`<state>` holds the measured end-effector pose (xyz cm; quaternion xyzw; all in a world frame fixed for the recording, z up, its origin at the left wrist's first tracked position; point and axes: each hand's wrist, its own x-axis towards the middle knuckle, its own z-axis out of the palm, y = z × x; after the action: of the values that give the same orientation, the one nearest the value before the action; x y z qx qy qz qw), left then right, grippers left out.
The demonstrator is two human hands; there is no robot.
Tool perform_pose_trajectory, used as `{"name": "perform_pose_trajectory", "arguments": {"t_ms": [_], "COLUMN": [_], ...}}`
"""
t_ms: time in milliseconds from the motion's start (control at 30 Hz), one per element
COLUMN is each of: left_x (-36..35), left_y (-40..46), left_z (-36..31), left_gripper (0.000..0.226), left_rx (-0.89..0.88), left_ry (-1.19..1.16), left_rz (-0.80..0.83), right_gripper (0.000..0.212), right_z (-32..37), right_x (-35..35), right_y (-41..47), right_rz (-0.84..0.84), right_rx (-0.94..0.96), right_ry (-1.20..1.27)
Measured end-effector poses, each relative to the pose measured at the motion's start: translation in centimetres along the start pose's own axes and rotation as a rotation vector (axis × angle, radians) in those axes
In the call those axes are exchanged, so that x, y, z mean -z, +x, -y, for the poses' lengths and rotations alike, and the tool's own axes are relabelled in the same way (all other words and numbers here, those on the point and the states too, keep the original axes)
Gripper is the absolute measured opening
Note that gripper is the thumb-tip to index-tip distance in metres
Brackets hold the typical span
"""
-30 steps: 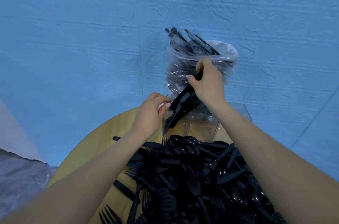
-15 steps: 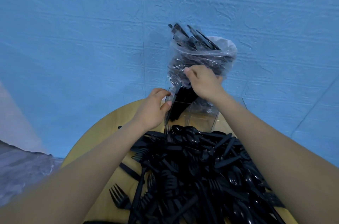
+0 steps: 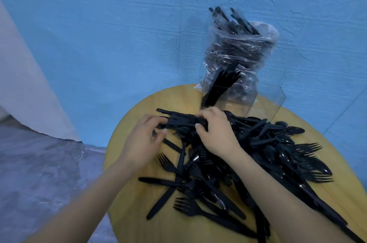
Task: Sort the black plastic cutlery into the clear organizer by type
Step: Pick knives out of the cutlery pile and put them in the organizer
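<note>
Gathering step: left hand (image 3: 145,139) and right hand (image 3: 215,133) both grasp one bundle of knives (image 3: 178,120) atop the cutlery pile (image 3: 258,153) mid-table; next: align bundle, drop upright into clear organizer (image 3: 264,103) at far edge, leftmost compartment judging by contents.

Black cutlery (image 3: 258,155), yellow wood-grain table (image 3: 143,103), clear organizer (image 3: 278,101), blue wrinkled backdrop (image 3: 119,34)

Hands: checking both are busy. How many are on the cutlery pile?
2. The left hand and right hand both grip one cutlery bundle at the pile's far edge, just before the clear organizer.
</note>
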<state>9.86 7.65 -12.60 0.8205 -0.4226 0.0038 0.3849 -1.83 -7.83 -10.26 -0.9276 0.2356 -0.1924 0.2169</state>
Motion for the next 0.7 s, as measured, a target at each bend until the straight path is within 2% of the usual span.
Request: {"name": "perform_pose_trajectory", "arguments": {"t_ms": [133, 333, 433, 600, 700], "left_x": [0.5, -0.2, -0.3, -0.3, -0.2], "left_y": [-2.6, -3.5, -3.6, -3.5, -2.8], "left_z": [1.8, 2.9, 2.9, 2.8, 2.3], "left_gripper": [0.031, 0.025, 0.023, 0.023, 0.025], "left_rx": [-0.014, -0.054, -0.068, -0.056, -0.020], "left_ry": [0.060, 0.121, 0.121, 0.113, 0.063], "left_rz": [0.038, 0.046, 0.037, 0.033, -0.031], "right_gripper": [0.037, 0.032, 0.030, 0.028, 0.023], "right_z": [0.3, 0.1, -0.3, -0.1, -0.2], "right_x": [-1.2, -1.2, -1.5, -0.8, 0.2], "right_y": [-0.9, -1.1, -1.0, -1.0, -1.0], "right_rz": [0.066, 0.044, 0.056, -0.091, -0.139], "right_rx": [-0.016, 0.020, 0.045, 0.012, -0.026], "right_ry": [-0.257, -0.333, -0.267, -0.037, 0.026]}}
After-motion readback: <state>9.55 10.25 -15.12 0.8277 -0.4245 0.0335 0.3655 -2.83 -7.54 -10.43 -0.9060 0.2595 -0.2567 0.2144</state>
